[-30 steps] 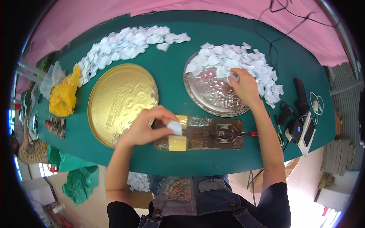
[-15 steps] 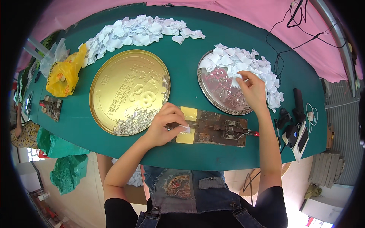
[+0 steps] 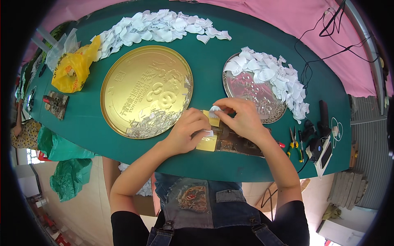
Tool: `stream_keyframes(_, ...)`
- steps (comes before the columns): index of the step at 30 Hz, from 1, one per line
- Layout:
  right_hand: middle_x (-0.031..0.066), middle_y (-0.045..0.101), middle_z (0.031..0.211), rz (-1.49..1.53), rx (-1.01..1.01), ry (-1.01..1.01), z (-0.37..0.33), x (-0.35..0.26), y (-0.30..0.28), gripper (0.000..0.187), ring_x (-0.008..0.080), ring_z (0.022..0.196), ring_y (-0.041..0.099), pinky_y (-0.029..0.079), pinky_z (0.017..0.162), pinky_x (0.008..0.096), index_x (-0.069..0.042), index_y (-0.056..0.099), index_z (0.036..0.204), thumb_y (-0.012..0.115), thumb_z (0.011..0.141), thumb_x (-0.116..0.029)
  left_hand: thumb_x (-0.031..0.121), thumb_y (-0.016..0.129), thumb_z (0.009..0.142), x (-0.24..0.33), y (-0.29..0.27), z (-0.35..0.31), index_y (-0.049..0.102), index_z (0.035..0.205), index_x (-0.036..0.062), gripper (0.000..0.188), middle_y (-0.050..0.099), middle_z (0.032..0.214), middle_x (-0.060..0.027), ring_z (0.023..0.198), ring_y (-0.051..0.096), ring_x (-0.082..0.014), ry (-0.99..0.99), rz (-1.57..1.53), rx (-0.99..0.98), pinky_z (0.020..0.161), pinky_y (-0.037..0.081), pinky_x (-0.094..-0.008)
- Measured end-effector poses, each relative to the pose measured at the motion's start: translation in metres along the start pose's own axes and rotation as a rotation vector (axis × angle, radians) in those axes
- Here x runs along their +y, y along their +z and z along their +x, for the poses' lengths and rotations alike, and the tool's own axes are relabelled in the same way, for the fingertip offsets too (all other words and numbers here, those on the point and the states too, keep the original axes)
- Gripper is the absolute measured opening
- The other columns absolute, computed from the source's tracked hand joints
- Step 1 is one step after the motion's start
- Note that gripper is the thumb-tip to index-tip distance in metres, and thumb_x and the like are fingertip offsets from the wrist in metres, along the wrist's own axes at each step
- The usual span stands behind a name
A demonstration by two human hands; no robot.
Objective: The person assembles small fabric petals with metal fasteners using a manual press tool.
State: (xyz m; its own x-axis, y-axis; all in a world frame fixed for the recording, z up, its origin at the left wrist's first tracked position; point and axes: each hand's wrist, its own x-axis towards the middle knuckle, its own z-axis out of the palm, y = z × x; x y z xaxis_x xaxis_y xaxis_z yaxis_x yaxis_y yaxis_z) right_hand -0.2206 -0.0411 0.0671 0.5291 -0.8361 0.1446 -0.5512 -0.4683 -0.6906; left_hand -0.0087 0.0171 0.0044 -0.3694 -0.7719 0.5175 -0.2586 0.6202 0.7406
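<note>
My left hand [image 3: 186, 132] is closed in a pinch on a small white piece [image 3: 210, 133], mostly hidden by the fingers, over the near yellow pad [image 3: 207, 144] of a clamp fixture. Between thumb and fingertips my right hand [image 3: 242, 117] grips another white piece with a comb-like toothed edge [image 3: 214, 109], by the far yellow pad [image 3: 212, 120]. Under my right hand lies the dark base of the clamp fixture [image 3: 234, 147], its clamp mostly covered. Short metal pins [image 3: 154, 123] lie in the round gold tray [image 3: 106, 88] beside my left hand.
More white toothed pieces [image 3: 271, 76] heap on and beside a silver tray [image 3: 234, 82]; another pile [image 3: 147, 26] lies at the back. Yellow-handled pliers [image 3: 292, 145], a power strip [image 3: 324, 153] and black cables [image 3: 328, 57] are at right. A yellow bag [image 3: 72, 74] and second clamp [image 3: 54, 104] are at left.
My right hand has come from the silver tray to the fixture, carrying a white toothed piece close to my left hand. My left hand keeps its pinch. The view has shifted slightly.
</note>
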Motion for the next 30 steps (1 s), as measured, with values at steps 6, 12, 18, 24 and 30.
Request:
stream_keyframes(6, 0.0076, 0.072, 0.086, -0.105, -0.007, -0.107, -0.007, 0.000, 0.019, 0.017, 0.0234, 0.072, 0.071, 0.055, 0.063, 0.0359, -0.009, 0.073, 0.100, 0.073, 0.086, -0.019, 0.000, 0.075, 0.073, 0.000, 0.002, 0.003, 0.064, 0.091, 0.0070, 0.022, 0.061, 0.098, -0.0073, 0.098, 0.057, -0.0309, 0.140, 0.158, 0.023, 0.087, 0.045, -0.0430)
stream_keyframes(12, 0.0109, 0.073, 0.088, 0.074, -0.141, -0.030, -0.011, -0.005, 0.010, 0.020, 0.0240, 0.074, 0.071, 0.055, 0.066, 0.0330, -0.004, 0.074, 0.104, 0.073, 0.085, -0.010, 0.003, 0.076, 0.074, 0.004, 0.001, 0.001, 0.058, 0.103, 0.0066, 0.035, 0.059, 0.103, -0.0110, 0.101, 0.057, -0.0334, -0.016, 0.098, 0.064, 0.088, 0.045, -0.0437)
stream_keyframes(18, 0.0101, 0.072, 0.093, 0.059, -0.227, -0.083, -0.017, -0.004, 0.003, 0.018, 0.0274, 0.085, 0.068, 0.054, 0.074, 0.0386, -0.007, 0.076, 0.101, 0.069, 0.089, -0.017, 0.008, 0.074, 0.079, 0.004, -0.002, -0.003, 0.056, 0.117, 0.0041, 0.043, 0.060, 0.111, -0.0166, 0.104, 0.057, -0.0382, -0.128, 0.050, -0.036, 0.091, 0.046, -0.0449)
stream_keyframes(24, 0.0115, 0.073, 0.089, 0.216, -0.297, 0.063, -0.008, -0.003, -0.005, 0.018, 0.0251, 0.076, 0.069, 0.054, 0.070, 0.0351, -0.002, 0.075, 0.097, 0.069, 0.089, -0.017, 0.008, 0.073, 0.078, 0.001, -0.001, -0.002, 0.059, 0.110, 0.0048, 0.036, 0.061, 0.103, -0.0146, 0.097, 0.058, -0.0364, -0.195, -0.005, -0.072, 0.087, 0.047, -0.0444)
stream_keyframes(30, 0.0071, 0.071, 0.084, 0.056, -0.139, -0.021, 0.062, 0.006, 0.014, 0.015, 0.0184, 0.070, 0.065, 0.052, 0.065, 0.0329, -0.005, 0.073, 0.098, 0.069, 0.088, -0.016, 0.009, 0.072, 0.075, -0.006, -0.001, 0.003, 0.061, 0.102, 0.0050, 0.029, 0.059, 0.096, -0.0114, 0.091, 0.057, -0.0318, -0.119, 0.024, -0.096, 0.081, 0.046, -0.0424)
